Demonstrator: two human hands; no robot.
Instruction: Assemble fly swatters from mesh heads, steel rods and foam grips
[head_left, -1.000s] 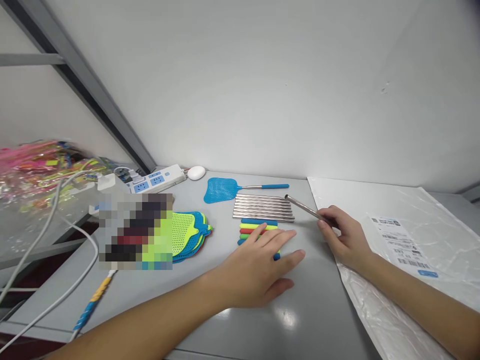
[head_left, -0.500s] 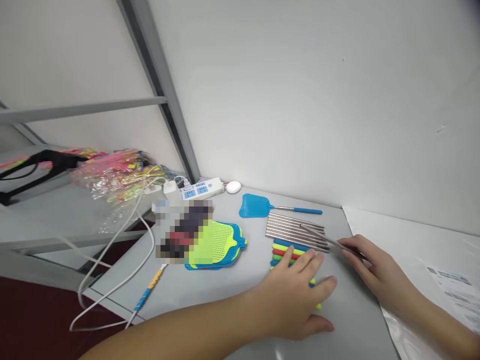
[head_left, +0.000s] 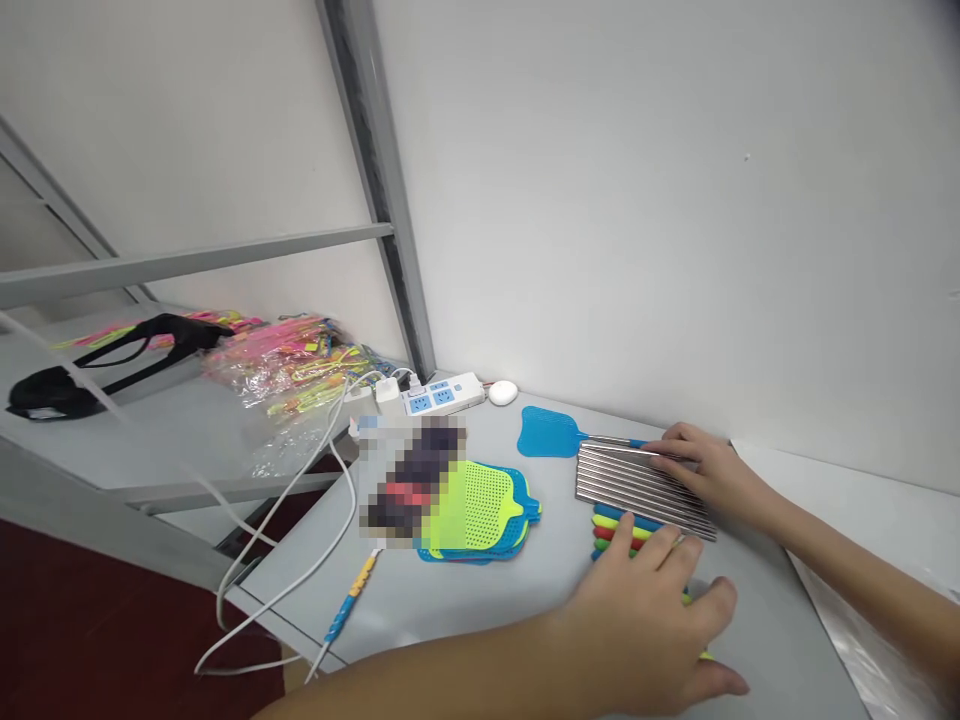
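Fingers spread, my left hand (head_left: 649,610) rests over a row of coloured handles (head_left: 616,522) in blue, yellow, red and green, and hides most of them. Just beyond lies a row of slim metal rods (head_left: 637,490), side by side. My right hand (head_left: 701,470) is at the far right part of that row, its thumb and fingers closed on a metal rod (head_left: 619,447) along the far edge. Behind the rods lies a blue fly swatter (head_left: 549,432), its handle partly covered by my right hand. Yellow-green and blue swatter heads (head_left: 484,505) are stacked to the left.
A white power strip (head_left: 446,397) and a white rounded object (head_left: 502,392) stand near the wall. White cables (head_left: 300,580) hang off the table's left edge beside a blue and yellow pen-like stick (head_left: 351,600). On a shelf lie plastic-wrapped goods (head_left: 300,360) and a black item (head_left: 157,350).
My right hand has moved to the far edge of the rod row, laying the rod it held tilted above the others alongside them. My left hand stays over the handles. The view has shifted left.
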